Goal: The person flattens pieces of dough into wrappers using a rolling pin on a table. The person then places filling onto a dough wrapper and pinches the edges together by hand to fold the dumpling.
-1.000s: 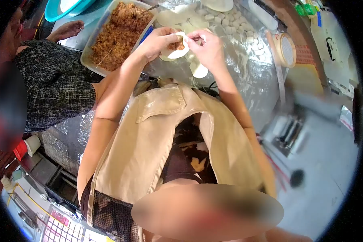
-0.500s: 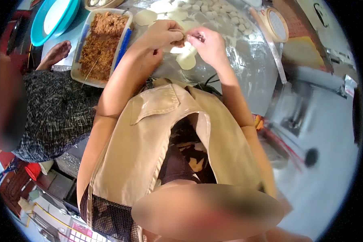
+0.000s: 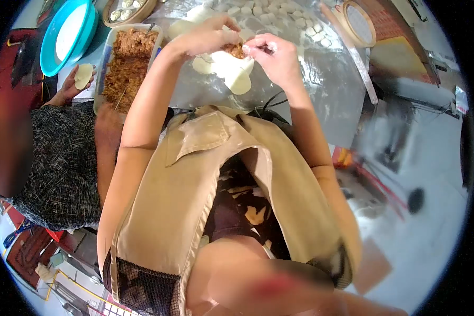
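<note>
Between my two hands is a round dough wrapper with brown filling [image 3: 234, 50] on it. My right hand [image 3: 271, 55] pinches the wrapper's right edge between thumb and fingers. At the wrapper's left side is my left hand [image 3: 210, 37], its fingers bent and smeared by motion, so its hold is unclear. Just below, flat pale wrappers [image 3: 238, 81] lie on the metal table [image 3: 321, 116]. To the left stands a plastic tub [image 3: 159, 46] of brown filling, with a thin utensil in it.
A co-worker on the left holds a wrapper [image 3: 83, 76] in one hand, the other arm beside the tub. A teal basin [image 3: 46, 50] and a steamer with buns [image 3: 109, 21] stand at the upper left. Dough pieces [image 3: 300, 26], a round wooden-rimmed item [image 3: 372, 26] and a long stick [image 3: 361, 73] lie right.
The view has shifted. My left hand's fingers have lifted off the wrapper's left part, and more filling shows. The co-worker's hand now has a wrapper, and their other arm has come beside the tub.
</note>
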`<move>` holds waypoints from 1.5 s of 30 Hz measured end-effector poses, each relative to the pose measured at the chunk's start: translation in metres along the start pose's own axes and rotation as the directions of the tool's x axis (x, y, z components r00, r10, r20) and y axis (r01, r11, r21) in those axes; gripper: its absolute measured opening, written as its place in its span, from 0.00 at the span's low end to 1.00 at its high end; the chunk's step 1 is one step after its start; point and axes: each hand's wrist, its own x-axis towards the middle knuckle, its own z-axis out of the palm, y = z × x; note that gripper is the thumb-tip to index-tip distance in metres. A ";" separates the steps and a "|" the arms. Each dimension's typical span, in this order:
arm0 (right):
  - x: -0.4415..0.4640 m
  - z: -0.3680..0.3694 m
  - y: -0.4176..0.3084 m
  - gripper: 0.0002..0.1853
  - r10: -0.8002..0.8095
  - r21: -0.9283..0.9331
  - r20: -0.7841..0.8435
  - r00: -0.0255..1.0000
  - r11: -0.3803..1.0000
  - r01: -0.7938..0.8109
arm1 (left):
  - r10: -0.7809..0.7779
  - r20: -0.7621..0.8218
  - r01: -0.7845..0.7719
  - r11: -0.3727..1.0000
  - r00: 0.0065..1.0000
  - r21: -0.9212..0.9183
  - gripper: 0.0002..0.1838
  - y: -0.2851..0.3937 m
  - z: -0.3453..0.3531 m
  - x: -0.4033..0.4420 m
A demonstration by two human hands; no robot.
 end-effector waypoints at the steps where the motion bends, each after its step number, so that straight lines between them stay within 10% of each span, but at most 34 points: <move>1: 0.000 0.002 0.001 0.04 -0.004 0.004 0.003 1.000 1.000 0.004 | -0.038 -0.044 0.031 0.989 0.998 -0.145 0.21 0.003 -0.003 -0.006; 4: 0.003 0.011 0.005 0.05 0.017 0.215 -0.092 0.996 0.977 0.003 | -0.107 -0.041 0.067 0.832 0.993 -0.551 0.22 -0.008 0.002 -0.022; 6: 0.004 0.015 0.005 0.06 0.083 0.370 -0.146 0.986 0.929 -0.024 | -0.001 -0.002 -0.002 0.164 1.000 -0.986 0.21 -0.001 0.028 -0.033; 8: 0.005 0.018 0.003 0.06 0.067 0.300 -0.167 0.984 0.954 -0.014 | 0.118 -0.046 -0.054 0.066 0.992 -0.996 0.21 -0.012 0.040 -0.026; 14: 0.009 0.015 0.009 0.07 0.210 0.259 -0.041 0.977 0.946 -0.193 | -0.204 -0.329 -0.138 0.619 0.922 -0.773 0.17 -0.010 0.049 -0.022; 22: 0.010 0.027 -0.008 0.06 -0.277 -0.238 -0.135 0.951 0.941 0.240 | -0.131 -0.371 -0.155 0.746 0.919 -0.648 0.16 -0.024 0.035 -0.015; 32: 0.012 0.023 -0.006 0.06 -0.274 -0.294 -0.073 0.959 0.925 0.242 | -0.093 -0.145 -0.006 0.822 0.985 -0.570 0.15 -0.024 0.017 -0.017; 36: 0.015 0.023 -0.006 0.06 -0.256 -0.264 -0.100 0.961 0.939 0.223 | -0.137 -0.276 -0.106 0.696 0.951 -0.710 0.15 -0.027 0.021 -0.017; 45: 0.012 0.026 -0.003 0.06 -0.378 -0.385 -0.133 0.916 0.872 0.303 | -0.100 -0.222 -0.023 0.869 0.970 -0.495 0.13 -0.020 0.011 -0.013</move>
